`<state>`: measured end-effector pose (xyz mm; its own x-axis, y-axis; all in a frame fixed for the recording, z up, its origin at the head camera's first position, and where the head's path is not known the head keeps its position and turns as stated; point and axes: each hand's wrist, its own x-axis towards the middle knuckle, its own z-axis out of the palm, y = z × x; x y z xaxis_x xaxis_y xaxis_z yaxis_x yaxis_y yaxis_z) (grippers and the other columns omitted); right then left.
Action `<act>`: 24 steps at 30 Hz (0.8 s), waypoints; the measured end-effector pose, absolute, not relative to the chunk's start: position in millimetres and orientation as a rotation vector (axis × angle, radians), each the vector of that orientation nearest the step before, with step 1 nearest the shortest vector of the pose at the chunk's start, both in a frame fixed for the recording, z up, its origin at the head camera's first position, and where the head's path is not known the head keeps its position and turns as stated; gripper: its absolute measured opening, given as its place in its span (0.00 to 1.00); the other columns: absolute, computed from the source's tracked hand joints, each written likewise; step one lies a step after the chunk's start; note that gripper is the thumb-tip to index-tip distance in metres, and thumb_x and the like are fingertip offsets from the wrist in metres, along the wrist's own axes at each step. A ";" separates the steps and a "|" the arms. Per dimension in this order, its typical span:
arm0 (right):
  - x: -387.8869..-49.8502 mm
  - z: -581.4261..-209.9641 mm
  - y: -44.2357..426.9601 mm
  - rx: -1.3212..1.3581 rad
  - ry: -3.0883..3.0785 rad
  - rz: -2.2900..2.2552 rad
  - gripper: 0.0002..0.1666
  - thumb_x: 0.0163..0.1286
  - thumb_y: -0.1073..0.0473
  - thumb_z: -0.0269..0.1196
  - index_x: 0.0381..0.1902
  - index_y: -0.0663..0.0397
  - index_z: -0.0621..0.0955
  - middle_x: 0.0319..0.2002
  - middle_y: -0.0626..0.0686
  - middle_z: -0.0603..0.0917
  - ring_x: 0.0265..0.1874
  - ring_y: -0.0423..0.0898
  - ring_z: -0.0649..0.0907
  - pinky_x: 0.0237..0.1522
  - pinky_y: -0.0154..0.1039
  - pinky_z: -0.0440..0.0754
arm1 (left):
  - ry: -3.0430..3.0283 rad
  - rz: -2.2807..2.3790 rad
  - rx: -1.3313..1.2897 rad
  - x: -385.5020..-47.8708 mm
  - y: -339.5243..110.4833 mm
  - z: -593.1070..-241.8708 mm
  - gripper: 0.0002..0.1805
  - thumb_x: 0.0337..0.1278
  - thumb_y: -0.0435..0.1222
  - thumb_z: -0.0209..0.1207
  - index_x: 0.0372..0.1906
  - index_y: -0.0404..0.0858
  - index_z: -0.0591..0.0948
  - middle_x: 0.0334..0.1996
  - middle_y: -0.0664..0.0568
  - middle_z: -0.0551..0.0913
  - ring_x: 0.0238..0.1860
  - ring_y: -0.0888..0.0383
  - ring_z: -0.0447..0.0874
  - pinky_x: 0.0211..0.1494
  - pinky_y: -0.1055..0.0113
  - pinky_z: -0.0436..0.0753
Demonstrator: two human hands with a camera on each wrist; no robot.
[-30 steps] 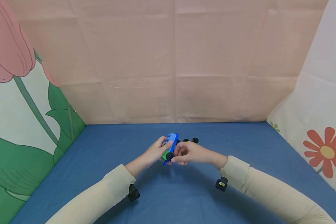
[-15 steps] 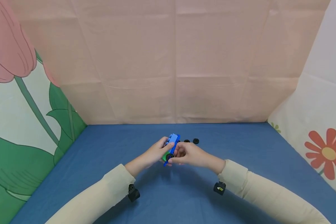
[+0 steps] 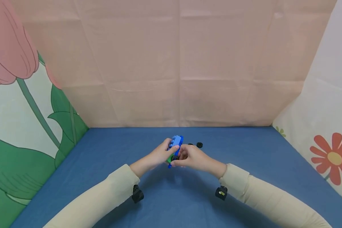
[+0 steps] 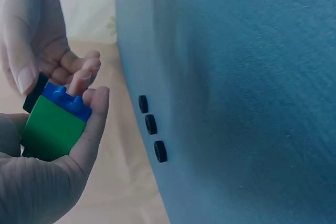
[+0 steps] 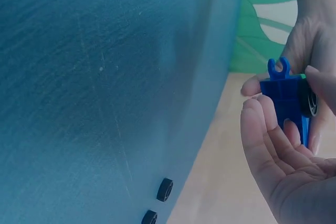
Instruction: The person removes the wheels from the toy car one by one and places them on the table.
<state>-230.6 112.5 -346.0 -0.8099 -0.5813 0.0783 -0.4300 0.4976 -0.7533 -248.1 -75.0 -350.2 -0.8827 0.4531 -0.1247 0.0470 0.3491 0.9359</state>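
A small toy car (image 3: 176, 140) of blue and green blocks sits in my left hand (image 3: 159, 155), with the thumb along its side. In the left wrist view its green block (image 4: 52, 129) lies between thumb and palm. The right wrist view shows the blue chassis (image 5: 283, 98), with an open hook at one end. A black wheel (image 5: 307, 98) is at the side of the car. My right hand (image 3: 200, 159) holds its thumb against that wheel, and its other fingers are bent beside the chassis. Whether the wheel is fully seated cannot be told.
Three loose black wheels (image 4: 151, 124) stand in a row on the blue table (image 3: 239, 152) beyond the hands; the head view partly hides them behind the right hand. A pink cloth wall (image 3: 171, 63) closes the back. Flower-printed cloths flank both sides.
The right thumb has shifted slightly left over the wheel, covering more of it. The right forearm has drawn a little inward. The left hand keeps its hold on the toy car.
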 end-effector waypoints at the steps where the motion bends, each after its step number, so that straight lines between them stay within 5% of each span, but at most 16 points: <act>1: -230.4 -345.9 112.1 -0.859 2.557 -1.207 0.20 0.62 0.48 0.69 0.38 0.56 0.75 0.24 0.52 0.84 0.24 0.54 0.83 0.25 0.35 0.78 | 2.259 1.554 0.430 -248.2 -74.7 -349.8 0.30 0.75 0.47 0.45 0.70 0.35 0.55 0.58 0.37 0.71 0.42 0.52 0.84 0.42 0.57 0.85; 11: -230.0 -343.7 106.8 -0.787 2.537 -1.278 0.17 0.68 0.49 0.63 0.34 0.59 0.77 0.23 0.58 0.85 0.25 0.60 0.84 0.33 0.55 0.84 | 2.360 1.593 0.429 -250.7 -70.8 -343.7 0.32 0.73 0.48 0.47 0.71 0.35 0.56 0.61 0.38 0.70 0.55 0.46 0.77 0.46 0.56 0.83; 24: -227.7 -350.4 103.8 -0.888 2.595 -1.330 0.17 0.69 0.50 0.62 0.24 0.53 0.80 0.14 0.51 0.81 0.17 0.58 0.82 0.20 0.45 0.81 | 2.432 1.558 0.415 -254.0 -70.9 -347.4 0.33 0.74 0.49 0.47 0.71 0.33 0.55 0.63 0.36 0.69 0.58 0.43 0.74 0.47 0.53 0.82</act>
<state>-227.7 103.8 -350.4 -0.8262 -0.5357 0.1745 -0.4546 0.4509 -0.7682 -254.0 -70.9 -347.4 -0.9351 0.3527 -0.0353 0.1153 0.3969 0.9106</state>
